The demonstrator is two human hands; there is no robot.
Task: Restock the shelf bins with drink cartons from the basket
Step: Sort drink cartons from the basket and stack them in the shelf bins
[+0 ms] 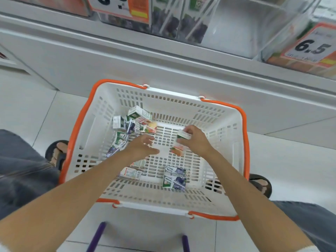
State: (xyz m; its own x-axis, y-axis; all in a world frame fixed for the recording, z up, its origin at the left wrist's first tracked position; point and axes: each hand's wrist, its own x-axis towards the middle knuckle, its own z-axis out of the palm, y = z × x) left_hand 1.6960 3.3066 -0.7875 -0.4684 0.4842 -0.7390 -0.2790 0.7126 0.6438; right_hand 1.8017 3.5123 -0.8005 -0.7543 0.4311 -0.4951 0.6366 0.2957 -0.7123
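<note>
A white basket with orange handles stands on the floor below the shelf. Several small drink cartons lie inside it: a pile at the back left, purple ones at the front, a white one. My right hand grips a small carton in the basket's middle, just above an orange carton. My left hand hovers over the basket floor with fingers loosely spread, holding nothing. Clear shelf bins sit above, one with purple cartons.
Price tags hang on the bins, one reading 6.5. My feet in sandals flank the basket on white tiles. Two purple bars show at the bottom edge. The grey shelf base rises right behind the basket.
</note>
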